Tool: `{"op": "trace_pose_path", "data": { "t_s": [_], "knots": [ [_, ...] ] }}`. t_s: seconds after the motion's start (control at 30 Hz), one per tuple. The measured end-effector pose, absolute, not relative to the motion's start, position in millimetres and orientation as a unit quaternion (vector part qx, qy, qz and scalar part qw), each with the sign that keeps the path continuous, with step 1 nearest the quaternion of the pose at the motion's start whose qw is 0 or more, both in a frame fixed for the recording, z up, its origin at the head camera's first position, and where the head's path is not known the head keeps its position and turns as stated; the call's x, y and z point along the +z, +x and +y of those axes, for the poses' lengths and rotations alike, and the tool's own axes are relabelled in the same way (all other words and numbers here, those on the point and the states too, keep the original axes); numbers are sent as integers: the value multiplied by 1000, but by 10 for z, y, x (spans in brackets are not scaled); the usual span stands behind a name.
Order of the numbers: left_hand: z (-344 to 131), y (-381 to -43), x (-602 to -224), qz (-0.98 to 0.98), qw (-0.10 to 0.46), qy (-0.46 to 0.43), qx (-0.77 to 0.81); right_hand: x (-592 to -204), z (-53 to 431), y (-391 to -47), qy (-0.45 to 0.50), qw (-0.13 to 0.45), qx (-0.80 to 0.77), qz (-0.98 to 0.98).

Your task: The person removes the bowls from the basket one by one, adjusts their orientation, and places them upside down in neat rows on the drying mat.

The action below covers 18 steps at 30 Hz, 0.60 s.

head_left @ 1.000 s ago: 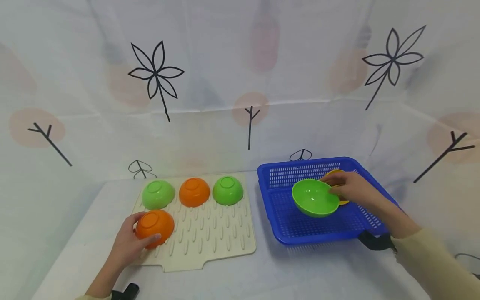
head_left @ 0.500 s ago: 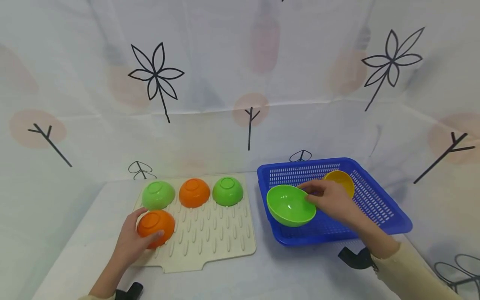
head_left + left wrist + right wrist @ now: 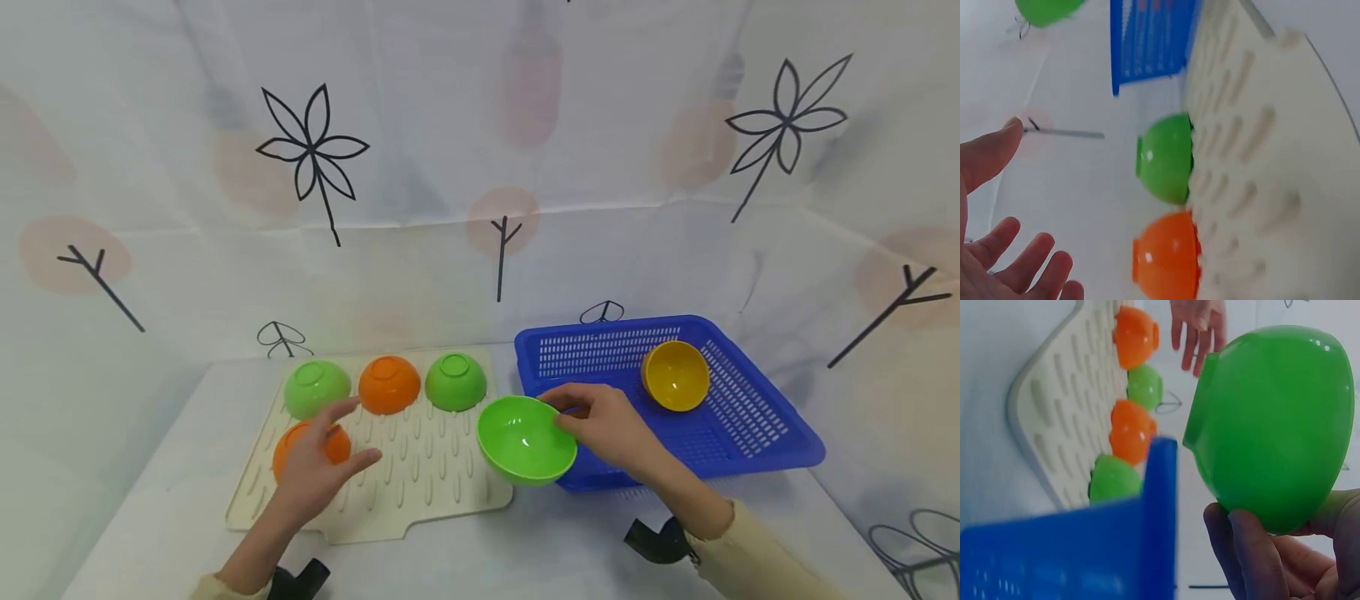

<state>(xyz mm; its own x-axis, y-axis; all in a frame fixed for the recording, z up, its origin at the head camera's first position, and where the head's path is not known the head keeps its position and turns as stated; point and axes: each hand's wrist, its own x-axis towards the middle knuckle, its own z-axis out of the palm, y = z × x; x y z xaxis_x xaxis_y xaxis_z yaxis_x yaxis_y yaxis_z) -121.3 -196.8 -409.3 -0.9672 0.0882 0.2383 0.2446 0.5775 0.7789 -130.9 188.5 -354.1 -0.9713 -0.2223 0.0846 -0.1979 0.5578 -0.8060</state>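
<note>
White table (image 3: 480,562), cream mat (image 3: 420,500), blue basket (image 3: 577,354), held green bowl (image 3: 525,442), plant-print backdrop (image 3: 420,150)

White tabletop (image 3: 450,571) below both hands. Directly on it: cream ridged board (image 3: 420,487), under left hand (image 3: 311,469) and extending rightward from it; blue perforated basket (image 3: 585,358), behind and rightward of right hand (image 3: 609,425).

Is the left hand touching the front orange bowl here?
Apart. The right wrist view shows a visible gap between the left hand and the upturned base of the front orange bowl.
</note>
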Motion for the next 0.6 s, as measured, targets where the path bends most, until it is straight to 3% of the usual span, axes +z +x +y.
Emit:
{"op": "trace_pose_path", "data": {
  "t_s": [0.2,0.4,0.6],
  "knots": [
    [-1619,-1177,-4042,-837,32,-185,-514,-3668,1639,-1320,-108,5,-491,864],
    [-1339,-1131,-4061,-801,-40,-210,-559,-3800,1398,-1335,-106,-16,-500,860],
    [-1184,-1121,-4095,-777,-76,-217,-586,-3853,1300,-1344,-94,-33,-511,854]
  ]
}}
